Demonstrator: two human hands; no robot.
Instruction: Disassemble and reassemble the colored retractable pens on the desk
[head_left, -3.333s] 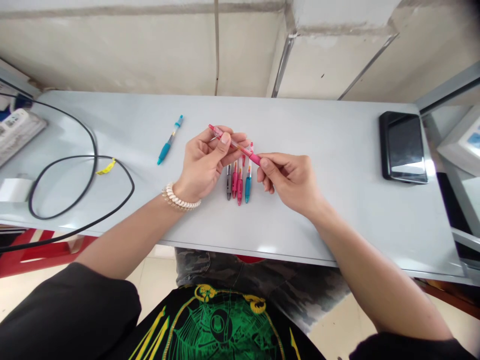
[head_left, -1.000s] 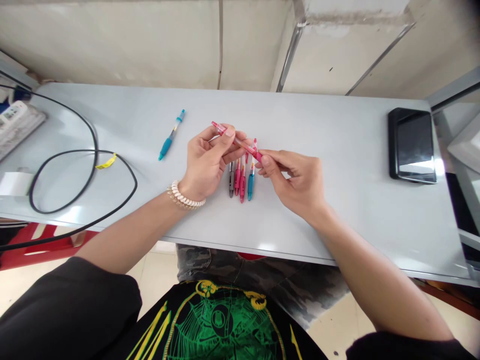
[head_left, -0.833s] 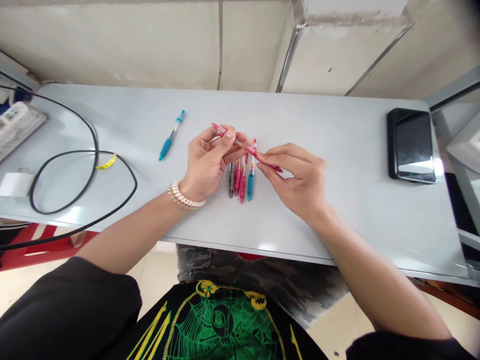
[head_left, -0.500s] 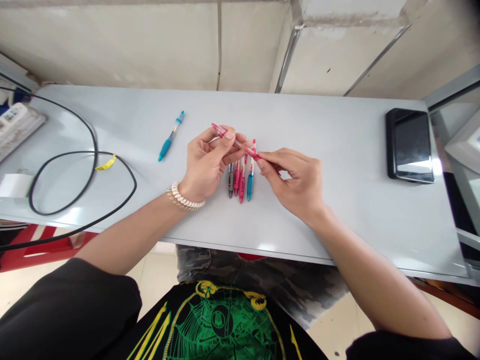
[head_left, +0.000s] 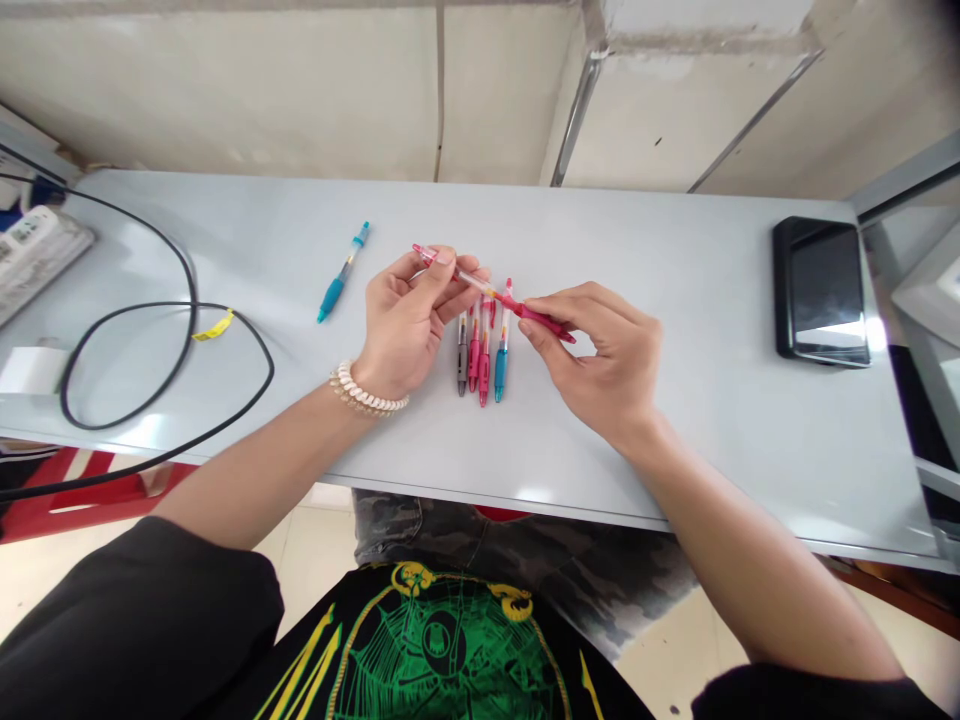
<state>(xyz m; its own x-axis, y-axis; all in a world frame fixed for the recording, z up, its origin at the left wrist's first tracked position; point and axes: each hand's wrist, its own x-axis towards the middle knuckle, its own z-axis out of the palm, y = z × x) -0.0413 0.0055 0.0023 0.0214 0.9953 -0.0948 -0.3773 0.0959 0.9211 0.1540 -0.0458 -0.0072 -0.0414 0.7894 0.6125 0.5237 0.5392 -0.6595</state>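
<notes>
A pink pen (head_left: 480,283) with a clear barrel is held slanting above the table between my two hands. My left hand (head_left: 409,315) pinches its upper left end between thumb and fingers. Closed on the pink grip at the lower right end is my right hand (head_left: 600,350). Beneath the held pen several pens lie side by side: a grey pen (head_left: 462,370), pink pens (head_left: 484,378) and a blue pen (head_left: 501,372); the held pen and my fingers partly cover their upper ends. Another blue pen (head_left: 343,272) lies alone, left of my left hand.
A looped black cable (head_left: 187,270) with a yellow tag (head_left: 214,326) crosses the left of the grey table (head_left: 712,420). A white block (head_left: 34,370) sits at its left edge. At the right lies a black device (head_left: 821,290) with a dark screen. A wall runs behind.
My right hand has shifted slightly right and its pink end of the pen shows more. My left hand has moved a little left.
</notes>
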